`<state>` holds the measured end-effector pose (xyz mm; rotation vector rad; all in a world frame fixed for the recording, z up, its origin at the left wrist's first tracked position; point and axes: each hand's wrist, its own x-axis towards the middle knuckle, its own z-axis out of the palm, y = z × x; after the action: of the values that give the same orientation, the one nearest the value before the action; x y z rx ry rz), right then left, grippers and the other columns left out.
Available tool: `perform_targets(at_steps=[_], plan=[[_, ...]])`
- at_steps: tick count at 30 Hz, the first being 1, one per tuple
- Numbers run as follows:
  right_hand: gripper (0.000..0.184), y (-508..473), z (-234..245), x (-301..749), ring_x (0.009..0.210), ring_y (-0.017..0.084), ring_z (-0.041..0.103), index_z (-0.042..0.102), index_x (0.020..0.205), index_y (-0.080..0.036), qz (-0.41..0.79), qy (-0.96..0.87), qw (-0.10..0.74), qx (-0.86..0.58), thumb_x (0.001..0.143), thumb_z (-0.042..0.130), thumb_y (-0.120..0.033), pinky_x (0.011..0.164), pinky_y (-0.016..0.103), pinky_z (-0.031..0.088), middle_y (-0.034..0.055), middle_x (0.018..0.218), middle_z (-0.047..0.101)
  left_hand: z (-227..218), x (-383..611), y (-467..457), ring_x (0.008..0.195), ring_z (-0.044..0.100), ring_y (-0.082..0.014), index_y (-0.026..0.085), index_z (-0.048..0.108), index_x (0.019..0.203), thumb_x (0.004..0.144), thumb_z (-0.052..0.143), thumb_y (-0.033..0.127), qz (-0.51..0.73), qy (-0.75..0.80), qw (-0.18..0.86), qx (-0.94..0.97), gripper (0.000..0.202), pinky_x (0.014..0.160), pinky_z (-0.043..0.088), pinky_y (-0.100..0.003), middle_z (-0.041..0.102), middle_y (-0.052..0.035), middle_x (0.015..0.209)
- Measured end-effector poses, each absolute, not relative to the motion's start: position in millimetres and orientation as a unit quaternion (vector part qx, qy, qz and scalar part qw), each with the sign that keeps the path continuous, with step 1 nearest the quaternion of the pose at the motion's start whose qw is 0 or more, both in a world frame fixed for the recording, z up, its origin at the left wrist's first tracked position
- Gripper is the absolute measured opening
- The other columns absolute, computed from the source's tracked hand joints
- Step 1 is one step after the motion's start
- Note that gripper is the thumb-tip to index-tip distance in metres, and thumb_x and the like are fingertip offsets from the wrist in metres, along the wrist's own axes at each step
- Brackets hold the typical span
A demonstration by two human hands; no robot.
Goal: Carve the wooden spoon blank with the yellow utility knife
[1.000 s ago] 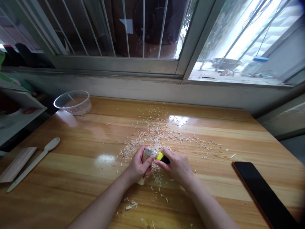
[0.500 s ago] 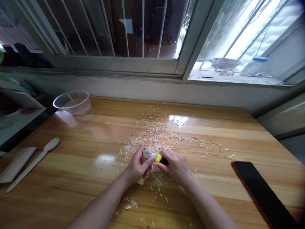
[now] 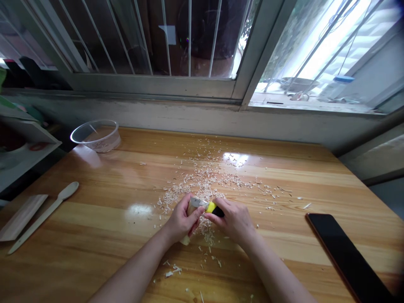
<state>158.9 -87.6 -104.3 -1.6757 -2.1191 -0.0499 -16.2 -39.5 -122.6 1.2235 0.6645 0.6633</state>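
Note:
Over the middle of the table, my left hand (image 3: 182, 219) is closed around a pale piece of wood (image 3: 185, 240), whose lower end sticks out below my palm. Most of that piece is hidden by my fingers. My right hand (image 3: 234, 219) grips a yellow and black utility knife (image 3: 211, 207), its blade pointing left and lying against the wood's upper end. My left thumb touches the knife near the base of the blade. Pale wood shavings (image 3: 202, 185) are scattered under and beyond both hands.
A wooden spoon (image 3: 44, 219) and a flat wooden board (image 3: 23, 216) lie at the left. A clear plastic bowl (image 3: 96, 136) stands at the back left. A phone (image 3: 347, 256) lies at the right. Behind the table are a wall and a barred window (image 3: 158, 87).
The knife blade has shifted slightly and tilted across the top of the wood, covering more of its end. Both hands stay in nearly the same place.

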Motion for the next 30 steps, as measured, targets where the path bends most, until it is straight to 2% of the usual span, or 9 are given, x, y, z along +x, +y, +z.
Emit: perform_targets(at_steps=[6,14,19,26,30], plan=[[0.060,-87.4,-104.5,157.6,0.050,0.014,0.056,0.055,0.073,-0.019,0.002,-0.774,0.208,-0.598,0.089,0.023,-0.067,0.049,0.024,0.027,0.0014,0.060,0.062,-122.8,-20.0,-38.2,0.033,0.039,-0.0043,0.022,0.039,0.089,0.084,0.058,0.043,0.293,0.289,0.722,0.556,0.028,0.034,0.033,-0.013,0.048,0.0112,0.046],[0.058,-88.8,-105.0,153.8,0.052,0.014,0.057,0.057,0.075,-0.019,-0.017,-0.762,0.220,-0.609,0.089,0.027,-0.066,0.049,0.024,0.026,0.0019,0.061,0.062,-121.8,-18.5,-38.1,0.028,0.033,-0.0046,0.022,0.037,0.086,0.082,0.058,0.045,0.304,0.303,0.708,0.561,0.031,0.030,0.024,-0.013,0.042,0.0135,0.040],[0.058,-88.5,-102.8,155.4,0.050,0.014,0.056,0.056,0.074,-0.020,-0.009,-0.750,0.220,-0.624,0.090,0.025,-0.066,0.048,0.024,0.027,0.0017,0.059,0.062,-122.4,-17.5,-38.6,0.027,0.031,-0.0042,0.022,0.037,0.077,0.084,0.054,0.047,0.305,0.311,0.700,0.566,0.031,0.028,0.024,-0.014,0.042,0.0125,0.040],[0.061,-88.0,-103.9,156.6,0.050,0.015,0.056,0.056,0.074,-0.019,0.018,-0.769,0.201,-0.607,0.089,0.023,-0.068,0.049,0.024,0.027,0.0021,0.060,0.062,-118.5,-18.7,-37.6,0.036,0.039,-0.0055,0.021,0.039,0.085,0.084,0.057,0.042,0.298,0.299,0.702,0.574,0.027,0.036,0.029,-0.015,0.045,0.0109,0.047],[0.061,-88.9,-105.1,155.4,0.052,0.015,0.056,0.058,0.076,-0.019,-0.003,-0.764,0.203,-0.613,0.089,0.023,-0.067,0.049,0.025,0.026,0.0024,0.062,0.063,-119.0,-18.6,-37.4,0.034,0.036,-0.0051,0.021,0.039,0.087,0.084,0.056,0.044,0.297,0.304,0.697,0.578,0.029,0.034,0.026,-0.015,0.043,0.0116,0.046]])
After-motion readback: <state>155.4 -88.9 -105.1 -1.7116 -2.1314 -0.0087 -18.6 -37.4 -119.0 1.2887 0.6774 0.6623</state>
